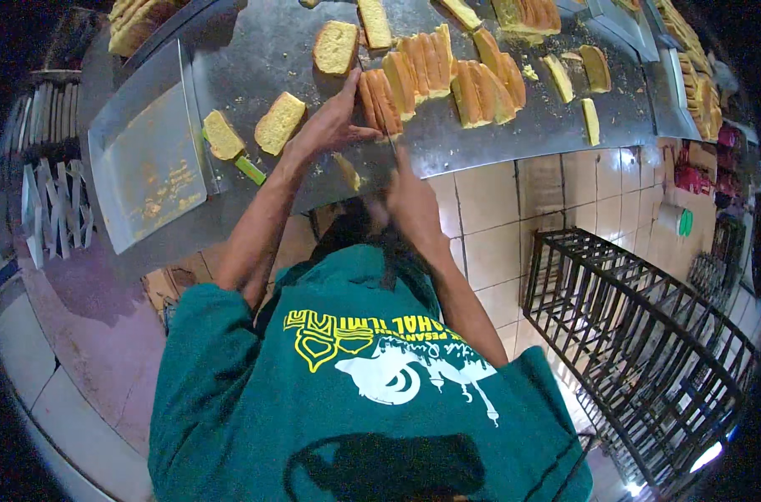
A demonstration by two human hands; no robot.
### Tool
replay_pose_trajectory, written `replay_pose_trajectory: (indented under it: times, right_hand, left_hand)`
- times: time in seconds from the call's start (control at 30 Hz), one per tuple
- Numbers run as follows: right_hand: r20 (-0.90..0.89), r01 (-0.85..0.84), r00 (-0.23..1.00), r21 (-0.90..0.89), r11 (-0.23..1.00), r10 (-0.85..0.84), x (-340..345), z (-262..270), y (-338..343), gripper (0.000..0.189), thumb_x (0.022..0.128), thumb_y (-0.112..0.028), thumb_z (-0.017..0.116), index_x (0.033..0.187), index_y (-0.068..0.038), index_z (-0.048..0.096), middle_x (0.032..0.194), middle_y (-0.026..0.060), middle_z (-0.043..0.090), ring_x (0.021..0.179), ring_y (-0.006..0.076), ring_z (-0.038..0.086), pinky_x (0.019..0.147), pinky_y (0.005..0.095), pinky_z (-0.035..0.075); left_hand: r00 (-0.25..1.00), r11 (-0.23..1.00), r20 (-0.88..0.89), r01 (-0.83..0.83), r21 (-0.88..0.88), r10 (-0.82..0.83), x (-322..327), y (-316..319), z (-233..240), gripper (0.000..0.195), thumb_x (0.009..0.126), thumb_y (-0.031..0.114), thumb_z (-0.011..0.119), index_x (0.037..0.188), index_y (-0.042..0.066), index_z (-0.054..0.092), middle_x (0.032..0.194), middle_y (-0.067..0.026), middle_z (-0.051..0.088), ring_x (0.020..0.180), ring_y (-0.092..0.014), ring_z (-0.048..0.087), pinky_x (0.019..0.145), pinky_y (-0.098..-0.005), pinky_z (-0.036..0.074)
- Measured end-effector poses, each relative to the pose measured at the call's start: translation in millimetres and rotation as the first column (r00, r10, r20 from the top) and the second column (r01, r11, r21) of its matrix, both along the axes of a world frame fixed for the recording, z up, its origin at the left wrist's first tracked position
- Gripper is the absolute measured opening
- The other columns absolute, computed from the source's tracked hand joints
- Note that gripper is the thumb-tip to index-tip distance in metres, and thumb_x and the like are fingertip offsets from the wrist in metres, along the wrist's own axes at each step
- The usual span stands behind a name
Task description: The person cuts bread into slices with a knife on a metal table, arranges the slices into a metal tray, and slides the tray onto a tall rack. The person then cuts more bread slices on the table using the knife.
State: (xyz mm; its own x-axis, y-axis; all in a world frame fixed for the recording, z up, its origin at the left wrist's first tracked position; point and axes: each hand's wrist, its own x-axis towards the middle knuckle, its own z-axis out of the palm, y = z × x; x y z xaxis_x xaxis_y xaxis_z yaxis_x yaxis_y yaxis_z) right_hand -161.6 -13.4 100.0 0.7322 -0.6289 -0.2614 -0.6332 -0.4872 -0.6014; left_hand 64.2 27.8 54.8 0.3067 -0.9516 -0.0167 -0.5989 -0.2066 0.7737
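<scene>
My left hand (336,119) grips a piece of brown-crusted bread (378,100) on the metal tabletop, thumb at its near end and fingers at its far left side. In my right hand (413,199), blurred, is a knife whose thin blade (391,143) runs along the top of that piece; its handle is hidden. More sliced bread (425,63) stands directly to the right, with another sliced section (481,100) beyond. A small bread sliver (347,172) lies between my wrists. Left of my left hand are a cut slice (280,123) and another (223,135) resting over a green strip-like object (250,170).
A shallow metal tray (148,157) with crumbs sits at the table's left. Loose thin slices (590,121) and crumbs lie at the right, near trays of bread (697,94). A dark metal rack (631,339) stands on the tiled floor to my right.
</scene>
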Motion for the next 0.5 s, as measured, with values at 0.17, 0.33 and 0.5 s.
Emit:
replay_pose_trajectory:
  times: [0.17, 0.33, 0.5]
  right_hand:
    - [-0.071, 0.063, 0.996, 0.141, 0.988, -0.054, -4.7, -1.7, 2.9, 0.051, 0.101, -0.021, 0.042, 0.15, -0.01, 0.031, 0.089, 0.0347, 0.065, 0.086, 0.0538, 0.063, 0.074, 0.0593, 0.048]
    - [-0.036, 0.081, 0.996, 0.11, 0.991, -0.077, -9.0, -17.9, 6.2, 0.053, 0.101, -0.022, 0.045, 0.151, -0.012, 0.031, 0.089, 0.033, 0.066, 0.085, 0.0535, 0.063, 0.073, 0.0593, 0.049]
    - [-0.252, 0.096, 0.966, 0.172, 0.98, -0.051, -18.6, -30.4, 13.1, 0.055, 0.102, -0.024, 0.046, 0.152, -0.009, 0.031, 0.082, 0.0298, 0.066, 0.076, 0.0466, 0.067, 0.068, 0.0571, 0.053]
  left_hand:
    - [0.998, 0.998, -0.066, -0.006, 0.06, 0.009, -2.5, -0.8, -2.1, 0.122, 0.071, 0.034, 0.089, 0.152, -0.01, 0.008, 0.147, -0.0334, 0.04, 0.139, -0.039, 0.041, 0.116, -0.0407, 0.035]
    - [0.995, 1.0, -0.104, 0.0, -0.031, -0.003, 1.0, -3.4, -7.8, 0.124, 0.07, 0.033, 0.09, 0.154, -0.005, 0.007, 0.149, -0.0289, 0.041, 0.139, -0.036, 0.042, 0.114, -0.0406, 0.037]
    - [0.993, 0.996, -0.117, -0.013, 0.091, 0.024, -2.4, -0.3, -0.5, 0.12, 0.072, 0.029, 0.089, 0.152, -0.007, 0.009, 0.147, -0.0297, 0.042, 0.137, -0.038, 0.045, 0.113, -0.0405, 0.038]
